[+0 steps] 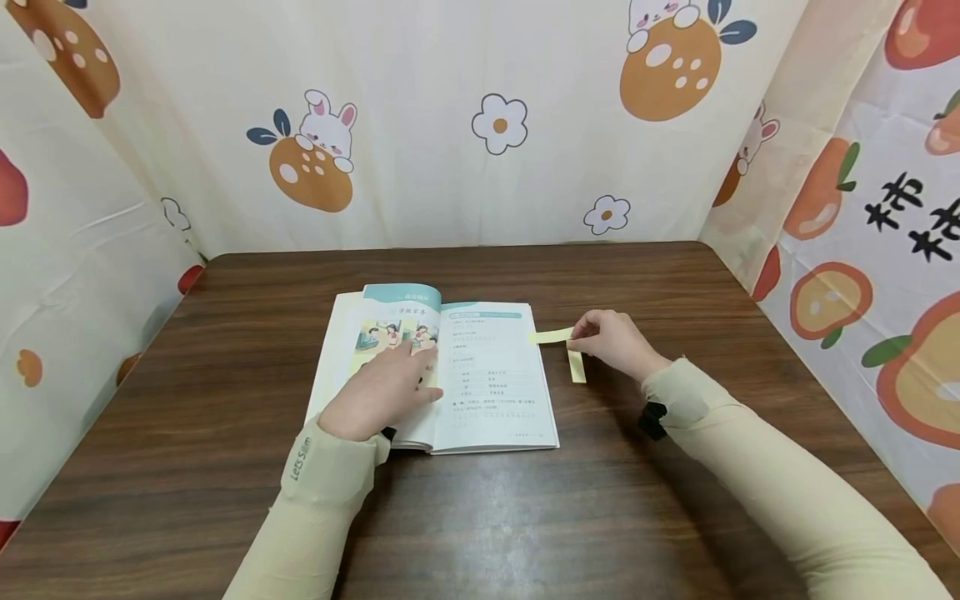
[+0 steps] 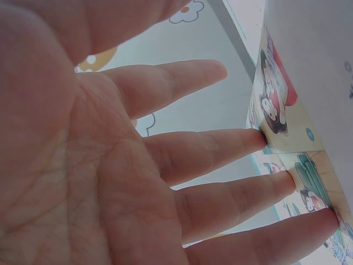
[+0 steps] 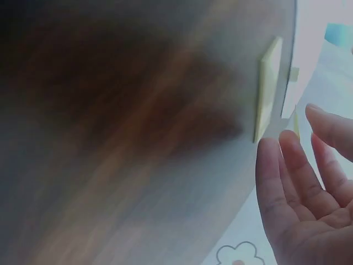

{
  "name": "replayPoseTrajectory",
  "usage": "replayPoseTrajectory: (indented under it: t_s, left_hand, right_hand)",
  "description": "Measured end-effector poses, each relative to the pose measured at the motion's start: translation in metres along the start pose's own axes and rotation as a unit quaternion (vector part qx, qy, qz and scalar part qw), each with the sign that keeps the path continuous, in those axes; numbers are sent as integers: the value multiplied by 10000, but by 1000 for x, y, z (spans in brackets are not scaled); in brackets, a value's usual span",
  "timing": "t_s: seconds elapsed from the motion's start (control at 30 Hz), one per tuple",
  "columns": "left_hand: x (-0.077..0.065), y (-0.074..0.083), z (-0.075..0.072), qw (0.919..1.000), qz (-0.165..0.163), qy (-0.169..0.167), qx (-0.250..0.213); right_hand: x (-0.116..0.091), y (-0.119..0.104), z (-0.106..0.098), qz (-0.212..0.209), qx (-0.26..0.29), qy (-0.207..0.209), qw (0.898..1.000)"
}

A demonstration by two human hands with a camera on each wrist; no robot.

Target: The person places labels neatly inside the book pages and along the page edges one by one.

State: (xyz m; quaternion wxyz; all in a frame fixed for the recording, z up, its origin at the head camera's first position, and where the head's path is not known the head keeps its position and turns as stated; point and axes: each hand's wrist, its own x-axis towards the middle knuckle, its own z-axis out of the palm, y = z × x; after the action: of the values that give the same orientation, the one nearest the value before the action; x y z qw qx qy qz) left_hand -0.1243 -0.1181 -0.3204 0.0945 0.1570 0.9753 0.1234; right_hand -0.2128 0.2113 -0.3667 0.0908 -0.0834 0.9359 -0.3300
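Note:
An open book (image 1: pixel 491 400) lies on the table, its left page (image 1: pixel 412 421) carrying coloured pictures of children. My left hand (image 1: pixel 382 387) rests on that page, fingers spread and fairly straight; the left wrist view shows several fingertips (image 2: pixel 287 182) touching the pictures. Beside the book's right edge, my right hand (image 1: pixel 617 343) pinches one end of a pale yellow sticky strip (image 1: pixel 551 337). The strip's other end overlaps the right page's margin. Just below these fingers, a narrow yellow sticky-note pad (image 1: pixel 577 368) lies on the table, also seen in the right wrist view as a pad (image 3: pixel 268 91).
The dark wood-grain table (image 1: pixel 525 525) extends around the book. Behind it hangs a cream curtain (image 1: pixel 420 67) printed with rabbits, fruit and flowers. Similar printed cloth (image 1: pixel 892 275) borders the right side, and more hangs at the left.

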Motion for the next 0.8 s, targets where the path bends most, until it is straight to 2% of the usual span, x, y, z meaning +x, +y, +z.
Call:
replayPoseTrajectory:
  t_s: [0.23,0.47,0.63,0.8]
  left_hand:
    - [1,0,0,10000,-23,-27,8]
    - [1,-1,1,10000,-8,-16,2]
    - [1,-1,1,10000,2,1,-5]
    - [0,0,0,10000,-5,-10,-28]
  right_hand:
    - [-9,4,5,-522,-832,-85,9951]
    - [-17,8,9,-1039,-1638,-493,9798]
    - [-23,11,7,-1387,-1851,-566,9712]
    - [-27,14,4,-1494,-1862,-674,9688]
